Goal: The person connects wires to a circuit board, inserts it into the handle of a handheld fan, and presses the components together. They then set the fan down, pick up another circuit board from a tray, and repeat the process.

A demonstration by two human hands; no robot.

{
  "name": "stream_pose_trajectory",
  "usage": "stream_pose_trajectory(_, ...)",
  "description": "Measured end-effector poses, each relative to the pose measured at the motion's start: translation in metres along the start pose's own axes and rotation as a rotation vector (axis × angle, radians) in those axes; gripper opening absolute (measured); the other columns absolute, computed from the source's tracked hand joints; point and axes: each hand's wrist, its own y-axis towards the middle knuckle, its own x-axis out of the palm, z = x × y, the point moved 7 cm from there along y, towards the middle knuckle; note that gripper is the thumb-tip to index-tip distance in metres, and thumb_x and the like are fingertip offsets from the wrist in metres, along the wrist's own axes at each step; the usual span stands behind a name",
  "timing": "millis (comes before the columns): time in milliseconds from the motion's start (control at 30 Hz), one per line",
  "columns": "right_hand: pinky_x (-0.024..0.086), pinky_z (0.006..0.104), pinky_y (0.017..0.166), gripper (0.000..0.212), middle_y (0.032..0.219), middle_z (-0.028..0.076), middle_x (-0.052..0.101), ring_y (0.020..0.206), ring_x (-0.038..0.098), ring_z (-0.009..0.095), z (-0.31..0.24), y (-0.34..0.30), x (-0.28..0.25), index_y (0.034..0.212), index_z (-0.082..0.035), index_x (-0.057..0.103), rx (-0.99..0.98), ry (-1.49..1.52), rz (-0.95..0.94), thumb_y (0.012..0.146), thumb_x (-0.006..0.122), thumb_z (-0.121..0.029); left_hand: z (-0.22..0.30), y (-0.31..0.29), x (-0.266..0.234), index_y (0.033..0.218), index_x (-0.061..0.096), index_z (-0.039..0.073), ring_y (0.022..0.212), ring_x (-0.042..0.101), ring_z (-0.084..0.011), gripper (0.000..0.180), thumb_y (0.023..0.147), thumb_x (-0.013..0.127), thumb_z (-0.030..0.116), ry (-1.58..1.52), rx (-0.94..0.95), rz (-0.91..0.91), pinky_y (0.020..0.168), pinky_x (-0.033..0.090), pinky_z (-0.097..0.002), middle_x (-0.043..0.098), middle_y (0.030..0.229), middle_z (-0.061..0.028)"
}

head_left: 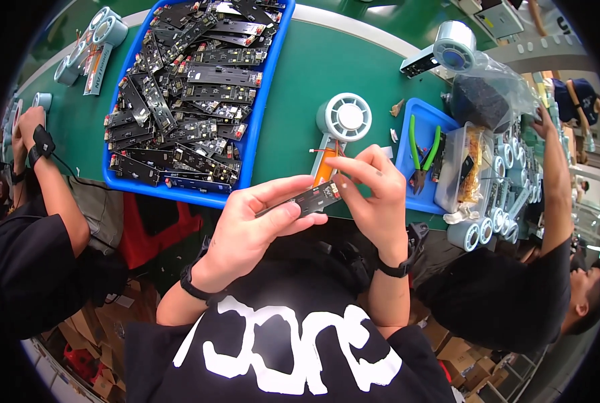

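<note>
My left hand [246, 221] grips a narrow black circuit board [311, 199] between thumb and fingers, close in front of my chest. At the board's right end, the fingers of my right hand [375, 195] are bent into a pinch near its connector. What sits between those fingertips is too small to make out. Just beyond the hands, a small grey-white fan unit [346, 121] lies on the green table, its round grille facing up. Its opened handle shows an orange battery [326, 164] and thin wires, partly hidden by my right hand.
A blue tray [255, 127] heaped with circuit boards stands at left. At right, a smaller blue tray [407, 111] holds green-handled cutters [421, 161] beside a clear plastic box [452, 164]. More fans [485, 232] and a plastic bag [495, 87] lie beyond. Co-workers sit on both sides.
</note>
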Motion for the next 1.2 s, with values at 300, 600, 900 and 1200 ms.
stream_pose_trajectory(300,0.046,0.0221,0.058,0.027,0.09,0.006,0.068,0.066,0.059,0.009,0.008,0.005,0.013,0.105,-0.003,0.076,-0.078,0.249,0.115,0.083,0.069,0.01,-0.004,-0.001,-0.003,0.145,0.043,-0.001,0.087,0.067,-0.0194,0.047,0.1,0.056,0.003,0.021,0.092,-0.024,0.074,0.056,-0.0292,0.067,0.108,-0.0154)
stream_pose_trajectory(600,0.045,0.0224,0.056,0.025,0.084,0.007,0.068,0.063,0.059,0.009,0.007,0.003,0.012,0.11,0.001,0.074,-0.069,0.165,0.21,0.087,0.066,0.008,-0.004,0.012,-0.003,0.134,0.04,0.002,0.077,0.065,-0.0176,0.035,0.102,0.053,0.006,0.143,0.195,-0.057,0.068,0.053,-0.0293,0.062,0.094,-0.0106)
stream_pose_trajectory(900,0.046,0.0232,0.058,0.025,0.08,0.007,0.068,0.065,0.06,0.01,-0.002,0.002,0.009,0.111,0.0,0.075,-0.041,0.165,0.24,0.087,0.068,0.007,0.0,0.02,0.008,0.129,0.042,0.002,0.052,0.05,-0.0115,0.03,0.105,0.053,0.015,0.251,0.263,0.046,0.062,0.052,-0.0263,0.058,0.081,-0.0058)
stream_pose_trajectory(1200,0.05,0.0239,0.06,0.022,0.084,0.009,0.073,0.067,0.065,0.012,0.005,0.003,0.012,0.103,0.0,0.077,-0.036,0.189,0.241,0.082,0.072,0.007,0.011,0.022,0.002,0.133,0.045,0.003,0.053,0.038,-0.0016,0.03,0.106,0.05,0.017,0.345,0.306,0.182,0.049,0.032,-0.0179,0.054,0.075,-0.0013)
